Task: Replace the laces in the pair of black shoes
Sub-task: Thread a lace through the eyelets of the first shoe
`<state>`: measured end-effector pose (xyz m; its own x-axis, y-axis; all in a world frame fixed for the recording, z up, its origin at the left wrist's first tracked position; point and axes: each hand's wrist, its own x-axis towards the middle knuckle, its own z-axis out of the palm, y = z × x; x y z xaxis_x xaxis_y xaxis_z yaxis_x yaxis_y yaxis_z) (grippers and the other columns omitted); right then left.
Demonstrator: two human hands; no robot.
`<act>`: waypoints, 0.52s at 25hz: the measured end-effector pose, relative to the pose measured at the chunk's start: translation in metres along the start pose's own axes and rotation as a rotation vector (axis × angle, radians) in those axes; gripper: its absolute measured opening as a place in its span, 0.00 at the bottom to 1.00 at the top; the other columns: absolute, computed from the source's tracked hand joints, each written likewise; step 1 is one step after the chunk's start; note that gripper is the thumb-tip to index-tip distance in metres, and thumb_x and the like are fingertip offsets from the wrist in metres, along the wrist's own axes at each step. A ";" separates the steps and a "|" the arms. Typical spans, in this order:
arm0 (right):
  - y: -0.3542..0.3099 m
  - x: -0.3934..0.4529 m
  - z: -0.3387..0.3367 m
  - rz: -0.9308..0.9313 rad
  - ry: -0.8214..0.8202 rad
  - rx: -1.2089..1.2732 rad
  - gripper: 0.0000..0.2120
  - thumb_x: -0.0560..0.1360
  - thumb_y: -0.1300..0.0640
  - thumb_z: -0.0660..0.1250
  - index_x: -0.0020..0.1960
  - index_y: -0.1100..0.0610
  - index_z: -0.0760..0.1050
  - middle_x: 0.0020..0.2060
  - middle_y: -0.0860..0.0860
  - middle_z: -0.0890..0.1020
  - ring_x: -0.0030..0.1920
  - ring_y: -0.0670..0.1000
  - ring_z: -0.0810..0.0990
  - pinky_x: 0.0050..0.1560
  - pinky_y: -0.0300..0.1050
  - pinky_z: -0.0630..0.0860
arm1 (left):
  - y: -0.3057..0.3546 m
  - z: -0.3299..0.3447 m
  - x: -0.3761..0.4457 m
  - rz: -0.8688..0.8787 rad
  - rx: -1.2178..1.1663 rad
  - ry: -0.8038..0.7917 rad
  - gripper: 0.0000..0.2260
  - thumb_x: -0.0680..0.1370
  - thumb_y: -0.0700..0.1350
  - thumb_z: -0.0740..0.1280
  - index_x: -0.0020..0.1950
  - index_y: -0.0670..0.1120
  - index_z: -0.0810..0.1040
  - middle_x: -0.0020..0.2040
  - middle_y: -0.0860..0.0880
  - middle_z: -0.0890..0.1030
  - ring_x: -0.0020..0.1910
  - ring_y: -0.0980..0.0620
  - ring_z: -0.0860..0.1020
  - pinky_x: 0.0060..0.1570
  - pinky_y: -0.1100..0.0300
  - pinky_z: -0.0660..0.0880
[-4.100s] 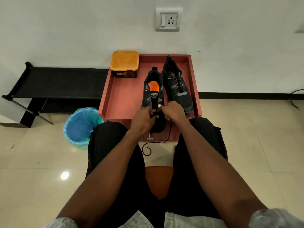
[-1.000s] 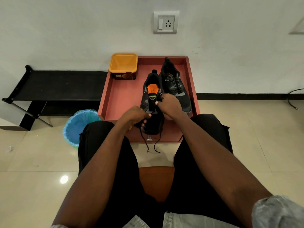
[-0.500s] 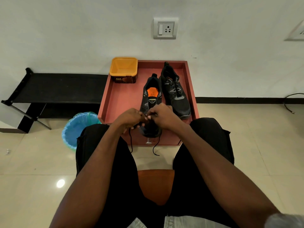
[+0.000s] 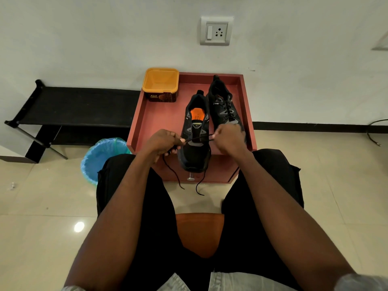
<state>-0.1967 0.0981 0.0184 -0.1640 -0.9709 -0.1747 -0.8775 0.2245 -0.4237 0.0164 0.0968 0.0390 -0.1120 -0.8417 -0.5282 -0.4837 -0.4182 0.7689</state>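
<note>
Black lace [image 4: 200, 138] pinched taut between left hand [image 4: 161, 143] and right hand [image 4: 230, 141].

Orange tub [image 4: 160, 81] sits in the red tray [image 4: 163, 120] at its 10 o'clock corner. Black bench [image 4: 79, 106] runs along the wall at 9, blue-lined bin [image 4: 100, 156] below it, wall socket [image 4: 216, 31] up at 12.
</note>
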 end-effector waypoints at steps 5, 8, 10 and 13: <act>-0.002 -0.005 -0.004 -0.047 0.002 0.102 0.18 0.74 0.63 0.67 0.63 0.57 0.75 0.64 0.56 0.74 0.65 0.58 0.70 0.68 0.57 0.69 | -0.001 0.011 0.004 0.034 0.058 0.075 0.06 0.78 0.40 0.68 0.42 0.40 0.80 0.32 0.47 0.77 0.23 0.58 0.69 0.21 0.68 0.64; -0.020 -0.017 0.000 -0.306 -0.306 0.325 0.17 0.75 0.63 0.69 0.64 0.55 0.75 0.57 0.51 0.78 0.55 0.50 0.77 0.58 0.47 0.75 | 0.003 0.023 0.000 0.096 0.046 -0.001 0.08 0.79 0.42 0.69 0.41 0.41 0.79 0.28 0.49 0.76 0.23 0.58 0.68 0.21 0.68 0.62; -0.022 -0.017 0.003 -0.334 -0.362 0.222 0.10 0.78 0.59 0.68 0.59 0.53 0.78 0.48 0.48 0.81 0.47 0.47 0.79 0.49 0.45 0.76 | 0.004 0.024 -0.001 0.111 -0.007 -0.034 0.07 0.78 0.43 0.69 0.46 0.40 0.81 0.28 0.51 0.76 0.23 0.59 0.68 0.22 0.68 0.61; -0.011 -0.010 -0.007 -0.139 -0.230 0.200 0.07 0.80 0.57 0.64 0.52 0.54 0.81 0.41 0.49 0.82 0.37 0.45 0.77 0.37 0.39 0.71 | 0.003 0.016 0.002 0.086 -0.069 -0.035 0.04 0.77 0.42 0.70 0.46 0.41 0.81 0.31 0.50 0.78 0.24 0.58 0.69 0.22 0.66 0.61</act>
<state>-0.1887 0.1044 0.0307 0.0776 -0.9540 -0.2895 -0.7745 0.1252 -0.6200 0.0006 0.0996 0.0351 -0.1818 -0.8634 -0.4707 -0.4101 -0.3685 0.8343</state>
